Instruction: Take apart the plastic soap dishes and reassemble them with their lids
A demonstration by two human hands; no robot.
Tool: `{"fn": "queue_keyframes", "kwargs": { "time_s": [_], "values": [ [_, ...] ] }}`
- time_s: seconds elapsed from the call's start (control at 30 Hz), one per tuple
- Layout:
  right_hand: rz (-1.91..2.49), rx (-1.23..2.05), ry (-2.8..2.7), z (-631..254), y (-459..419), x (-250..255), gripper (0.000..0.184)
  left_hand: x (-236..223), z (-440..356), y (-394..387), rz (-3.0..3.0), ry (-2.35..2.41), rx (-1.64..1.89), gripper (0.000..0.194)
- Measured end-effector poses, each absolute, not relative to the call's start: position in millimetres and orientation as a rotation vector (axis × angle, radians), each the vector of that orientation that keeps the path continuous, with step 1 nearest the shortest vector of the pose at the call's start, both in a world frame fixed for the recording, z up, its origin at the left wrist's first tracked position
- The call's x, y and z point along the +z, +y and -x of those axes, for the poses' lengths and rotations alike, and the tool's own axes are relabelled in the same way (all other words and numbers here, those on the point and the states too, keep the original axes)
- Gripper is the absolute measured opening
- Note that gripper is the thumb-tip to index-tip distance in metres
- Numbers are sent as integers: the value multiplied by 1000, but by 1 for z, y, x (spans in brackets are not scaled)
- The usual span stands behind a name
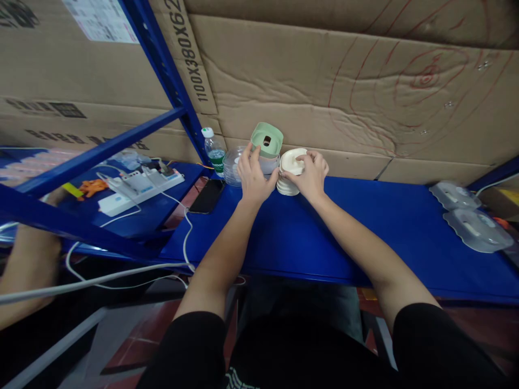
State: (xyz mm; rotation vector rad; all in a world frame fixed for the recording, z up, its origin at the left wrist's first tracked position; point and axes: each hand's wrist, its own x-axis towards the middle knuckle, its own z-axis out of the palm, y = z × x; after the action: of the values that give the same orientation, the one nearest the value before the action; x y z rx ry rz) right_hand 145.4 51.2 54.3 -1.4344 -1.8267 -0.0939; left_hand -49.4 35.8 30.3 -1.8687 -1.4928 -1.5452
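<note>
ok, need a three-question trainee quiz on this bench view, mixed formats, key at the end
1. Which hand is at the green piece? A: right; B: left; C: neither.
2. True or false: in the picture, the black phone lies left of the cream stack.
3. Fill in: the bottle has a ____ cap.

Key:
1. B, the left hand
2. True
3. white

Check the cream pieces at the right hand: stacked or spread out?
Stacked. Several rims of the cream pieces show one below another, with the right hand at the top of the pile.
</note>
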Motion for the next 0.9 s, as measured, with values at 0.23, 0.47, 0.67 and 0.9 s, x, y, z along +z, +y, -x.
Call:
{"fn": "queue_keyframes", "kwargs": {
  "time_s": [0.23, 0.47, 0.67, 0.9],
  "values": [
    [1460, -122, -1900, -152, 55, 48, 65, 30, 49, 36, 1919, -1540, -1542, 93],
    [1403, -221, -1969, -197, 48, 45, 78, 32, 48, 34, 1959, -1549, -1568, 94],
    [1672, -437, -1774, -367, 40, 49, 77, 34, 47, 31, 1922, -1559, -1570, 93],
    [2508, -369, -1335, -562, -19, 59, 89, 36, 39, 31, 1947, -1540, -1653, 94]
  ]
}}
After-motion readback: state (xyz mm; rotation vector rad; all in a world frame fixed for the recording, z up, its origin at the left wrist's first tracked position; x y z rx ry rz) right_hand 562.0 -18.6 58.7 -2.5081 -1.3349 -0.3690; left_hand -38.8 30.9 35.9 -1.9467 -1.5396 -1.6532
